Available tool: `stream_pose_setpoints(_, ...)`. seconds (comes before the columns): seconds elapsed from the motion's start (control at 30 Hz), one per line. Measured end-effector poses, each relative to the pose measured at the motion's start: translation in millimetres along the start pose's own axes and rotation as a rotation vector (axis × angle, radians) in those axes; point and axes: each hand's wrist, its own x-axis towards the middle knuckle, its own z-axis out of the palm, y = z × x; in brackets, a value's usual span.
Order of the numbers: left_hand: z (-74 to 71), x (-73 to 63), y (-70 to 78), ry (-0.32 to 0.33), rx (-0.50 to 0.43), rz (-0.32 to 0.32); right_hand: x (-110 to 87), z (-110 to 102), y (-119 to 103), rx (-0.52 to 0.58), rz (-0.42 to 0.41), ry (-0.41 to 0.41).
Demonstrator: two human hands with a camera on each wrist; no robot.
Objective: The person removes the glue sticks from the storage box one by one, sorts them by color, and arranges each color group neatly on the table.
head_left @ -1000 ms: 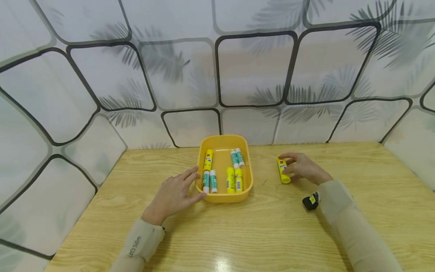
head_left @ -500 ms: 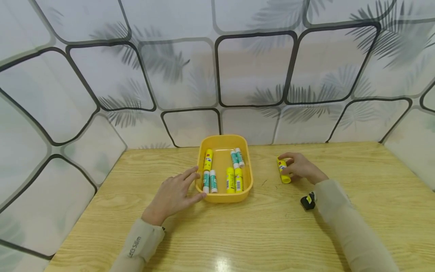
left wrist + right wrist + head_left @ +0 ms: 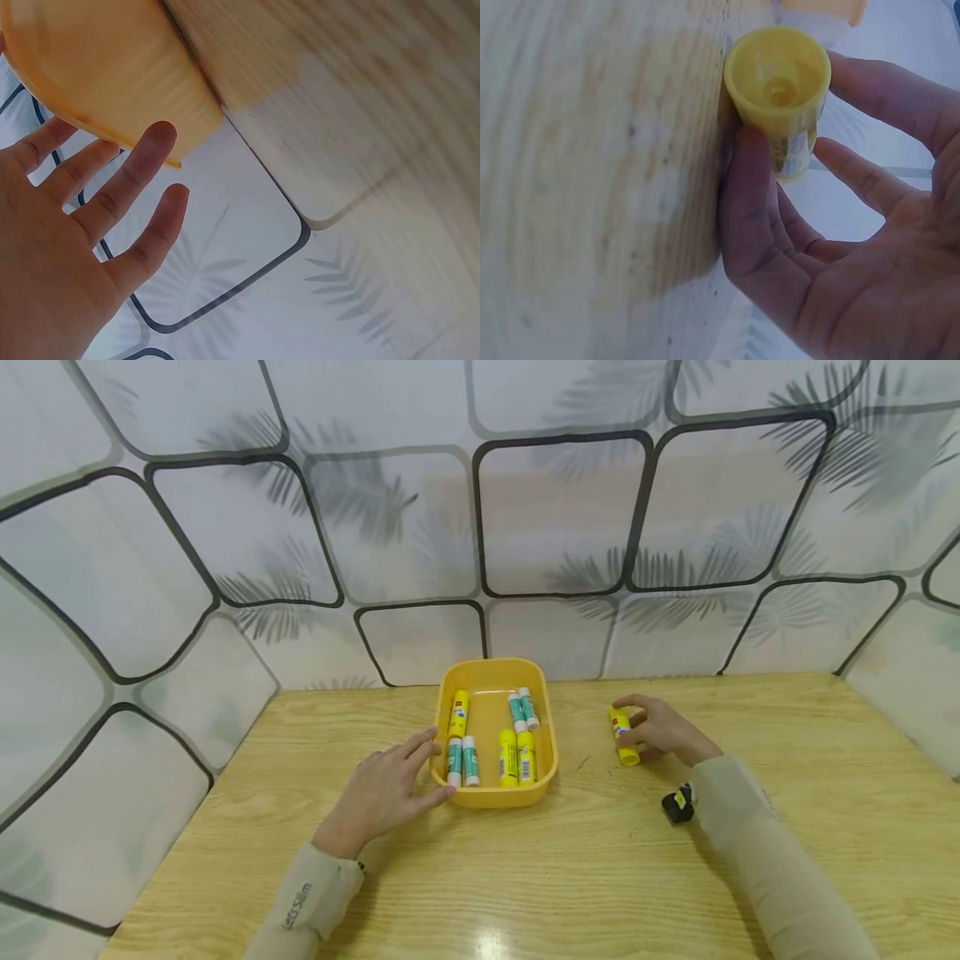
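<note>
My right hand (image 3: 663, 731) holds a yellow glue stick (image 3: 621, 735) that lies on the table right of the tray. In the right wrist view, the thumb and curled fingers sit on either side of the glue stick (image 3: 778, 75), whose hollow end faces the camera. My left hand (image 3: 386, 789) rests at the left side of the yellow tray (image 3: 495, 797), its fingers spread loosely at the rim. The left wrist view shows those extended fingers beside the tray wall (image 3: 112, 67). Inside the tray lie yellow glue sticks (image 3: 508, 758) and smaller white-and-teal glue sticks (image 3: 470, 762).
A small black object (image 3: 678, 804) with a yellow mark hangs by the right cuff. The wooden table (image 3: 480, 868) meets a patterned backdrop (image 3: 562, 518) just behind the tray.
The right wrist and forearm have shifted slightly left, while the fingers stay at the yellow glue stick. My left hand and the tray keep their places.
</note>
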Motion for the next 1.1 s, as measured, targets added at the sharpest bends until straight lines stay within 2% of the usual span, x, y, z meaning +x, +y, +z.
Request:
stream_pose_setpoints(0.3,0.5,0.1,-1.3,0.006,0.001,0.003,-0.2,-2.8,0.4,0.022,0.022,0.001)
stream_pose_setpoints(0.77,2.5,-1.2,-1.0,0.014,-0.007,0.014,-1.0,-3.9,3.4,0.086,0.012,-0.014)
stream_pose_setpoints(1.1,2.5,-1.1,-1.5,0.022,-0.004,0.018,-0.6,-3.8,1.5,0.089,0.024,-0.013)
